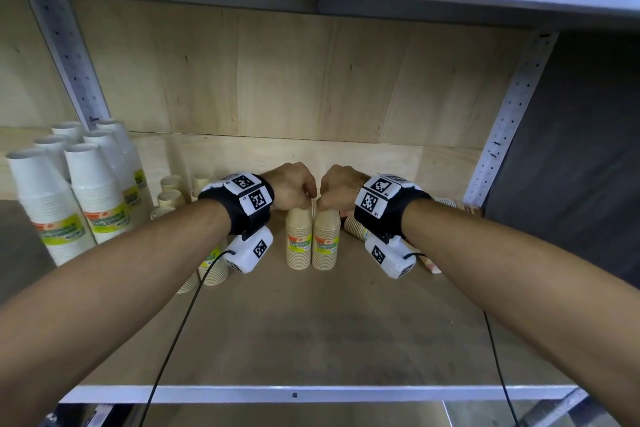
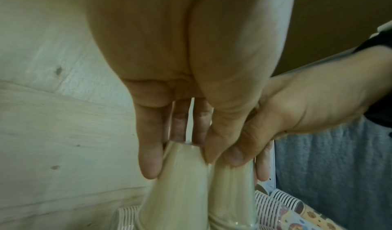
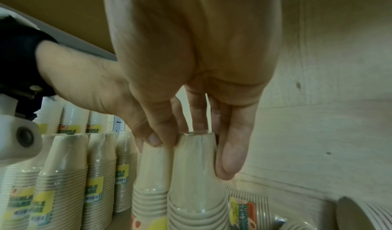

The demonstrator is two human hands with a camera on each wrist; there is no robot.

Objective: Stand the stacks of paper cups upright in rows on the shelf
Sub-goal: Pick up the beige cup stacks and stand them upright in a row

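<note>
A: Item one, largest first?
B: Shelf [image 1: 346, 322], wooden deck and back panel, white front rail, perforated uprights at either side.

A: Next?
B: White stacks [image 1: 69, 198], six or so, upright in rows at the far left of the deck, green-yellow labels low on the wrappers.

A: Then?
B: Tan stacks [image 1: 211, 267], upright, left of centre, partly hidden behind the left forearm. In the right wrist view they [image 3: 61, 183] stand in rows.

A: The pair in hand?
B: Left stack [image 1: 298, 239] and right stack [image 1: 325, 239], tan, wrapped, upright at mid-deck, sides touching.

A: Lying items?
B: Patterned stack [image 1: 356, 227] on its side just right of the pair, behind the right wrist; another at the right upright.

A: Hands?
B: Left hand [image 1: 294, 184] grips the top of the left stack [image 2: 180, 191], fingers [image 2: 149, 158] narrow round it, thumb opposite. Right hand [image 1: 341, 185] grips the top of the right stack [image 3: 197, 175], fingers [image 3: 230, 149] and thumb pinching it likewise. Knuckles of the two hands nearly meet.
</note>
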